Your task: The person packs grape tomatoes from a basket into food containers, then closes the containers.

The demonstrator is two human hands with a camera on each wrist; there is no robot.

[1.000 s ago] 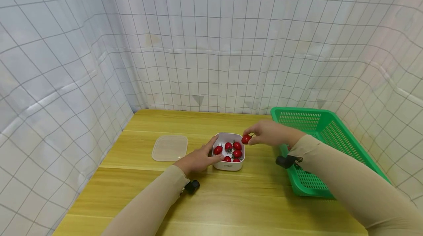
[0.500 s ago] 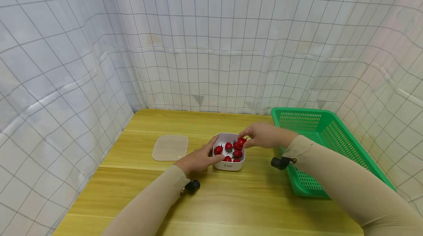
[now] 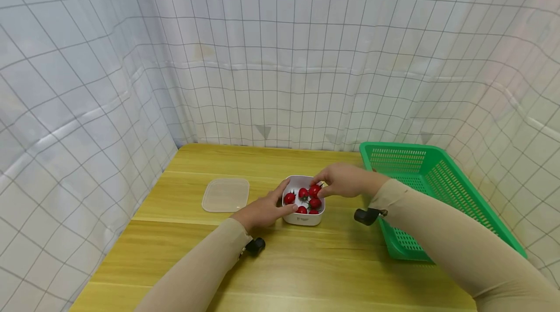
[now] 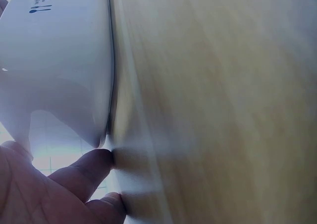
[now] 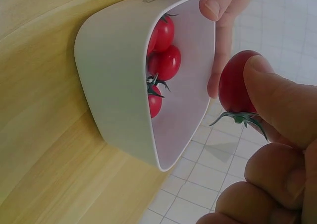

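A small white square container (image 3: 302,221) sits mid-table with several red cherry tomatoes (image 3: 289,198) inside. My left hand (image 3: 262,212) holds its left side, thumb at the front rim and fingers along the outer wall. In the left wrist view, the container's white wall (image 4: 59,60) shows beside the fingers. My right hand (image 3: 347,179) pinches one cherry tomato (image 5: 237,83) between thumb and fingers, its green stem pointing back toward the palm. That tomato is above the container's right part. The fingertips behind it are mostly hidden in the right wrist view.
A flat translucent lid (image 3: 225,195) lies on the wooden table (image 3: 280,273) left of the container. To the right stands a green perforated basket (image 3: 393,146), partly covered by the right forearm. Gridded white curtains (image 3: 280,74) enclose the back and sides.
My right hand has moved left from beside the container, bringing the cherry tomato over its right part and lower. The left hand and the container stay put.
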